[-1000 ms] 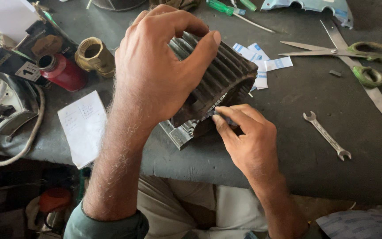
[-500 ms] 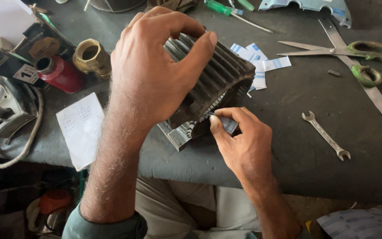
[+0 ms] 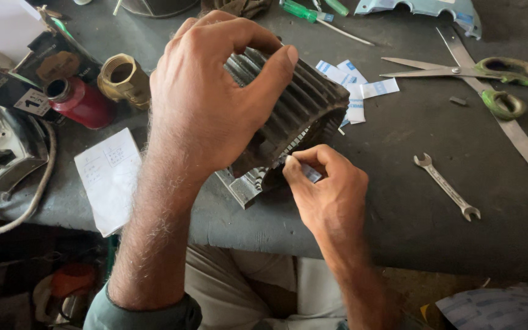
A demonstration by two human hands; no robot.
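The dark, ribbed metal motor housing (image 3: 300, 116) lies tilted on the grey bench (image 3: 410, 201), clasped from above by the left hand (image 3: 209, 98). Just below its open end, the right hand (image 3: 325, 189) pinches a small white-and-blue paper strip (image 3: 310, 173) against the rim; a spanner (image 3: 447, 186) lies right of that hand

A dark grey bench (image 3: 435, 244) fills most of the view; its top looks dusty and worn; soft light falls on it; below its front edge the floor (image 3: 7, 293) is dim and cluttered.
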